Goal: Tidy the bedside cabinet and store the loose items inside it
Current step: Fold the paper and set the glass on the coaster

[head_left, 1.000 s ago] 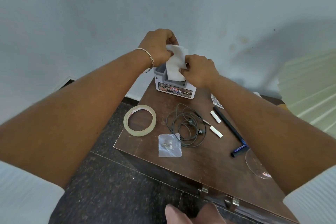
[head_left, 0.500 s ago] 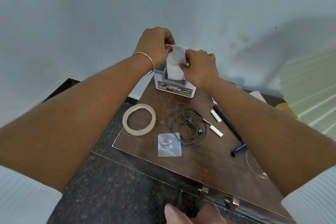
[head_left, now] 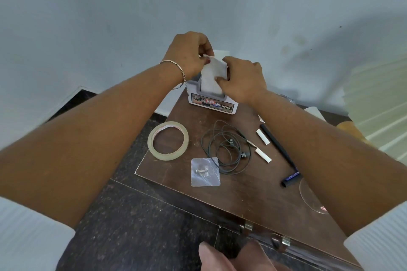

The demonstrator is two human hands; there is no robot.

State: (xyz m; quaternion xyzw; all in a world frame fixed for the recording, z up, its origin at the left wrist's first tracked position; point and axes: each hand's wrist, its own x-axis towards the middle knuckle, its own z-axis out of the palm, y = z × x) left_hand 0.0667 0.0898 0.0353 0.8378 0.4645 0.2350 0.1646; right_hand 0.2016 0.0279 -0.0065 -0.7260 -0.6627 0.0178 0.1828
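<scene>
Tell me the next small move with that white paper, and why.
Probably ease the white paper down into the grey holder. Both the left hand and the right hand pinch it, its lower end sits in the holder's slot, and most of it stands out above the rim.

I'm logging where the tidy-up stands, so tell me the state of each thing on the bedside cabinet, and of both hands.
Holder, upright on the cabinet top.
White sheet, upright, lower end inside the holder.
Left hand, pinching the sheet's top edge.
Right hand, pinching the sheet's right side.
Tape roll, lying flat, untouched.
Earphones, coiled, untouched.
Hook pad, lying flat.
Pen, lying flat, untouched.
</scene>
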